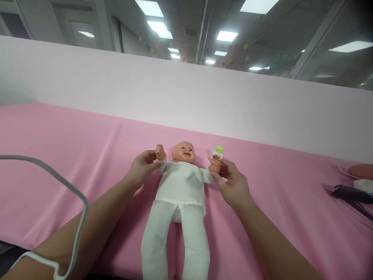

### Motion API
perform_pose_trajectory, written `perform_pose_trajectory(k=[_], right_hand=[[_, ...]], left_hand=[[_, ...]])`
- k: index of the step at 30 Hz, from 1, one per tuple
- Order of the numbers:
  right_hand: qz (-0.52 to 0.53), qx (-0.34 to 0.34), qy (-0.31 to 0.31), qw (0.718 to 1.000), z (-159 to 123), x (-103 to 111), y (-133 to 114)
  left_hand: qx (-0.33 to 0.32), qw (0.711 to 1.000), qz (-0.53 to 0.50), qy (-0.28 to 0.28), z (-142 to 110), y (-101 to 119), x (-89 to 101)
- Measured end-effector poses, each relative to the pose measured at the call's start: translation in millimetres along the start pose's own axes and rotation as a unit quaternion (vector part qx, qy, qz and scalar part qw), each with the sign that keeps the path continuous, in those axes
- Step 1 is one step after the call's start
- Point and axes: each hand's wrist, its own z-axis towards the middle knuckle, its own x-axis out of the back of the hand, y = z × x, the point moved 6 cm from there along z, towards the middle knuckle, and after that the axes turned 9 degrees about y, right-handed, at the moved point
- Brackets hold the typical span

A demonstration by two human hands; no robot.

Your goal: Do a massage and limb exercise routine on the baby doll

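A baby doll (180,194) in white clothes lies on its back on the pink sheet (72,155), head away from me. My left hand (142,169) is closed around the doll's sleeve at its raised arm on the left. My right hand (233,182) pinches the doll's other wrist and sleeve on the right. Just behind that doll hand stands a small bottle with a green cap (218,151).
A grey cable (67,194) loops over my left forearm. A black device (351,193) and a pinkish-and-white object (363,173) lie at the far right of the sheet. A pale pink wall (186,101) rises behind the surface.
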Motion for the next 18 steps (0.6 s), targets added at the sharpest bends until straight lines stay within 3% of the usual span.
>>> perform_pose_trajectory(k=[4,6,11,18], right_hand=[[-0.074,0.225,-0.104,0.966,-22.8,-17.4,-45.9],[-0.082,0.293,-0.143,0.942,-32.2,-25.0,-57.3],[-0.081,0.350,-0.180,0.916,-41.7,-33.9,-65.2],[-0.089,0.356,-0.205,0.907,-45.9,-36.8,-64.7]], left_hand=[[-0.045,0.982,0.184,0.000,-12.8,3.6,-10.4],[-0.078,0.965,0.251,-0.018,-16.5,6.4,-14.9],[-0.227,0.912,0.317,-0.125,-23.7,18.0,-30.1],[-0.365,0.838,0.372,-0.158,-38.2,25.9,-44.7]])
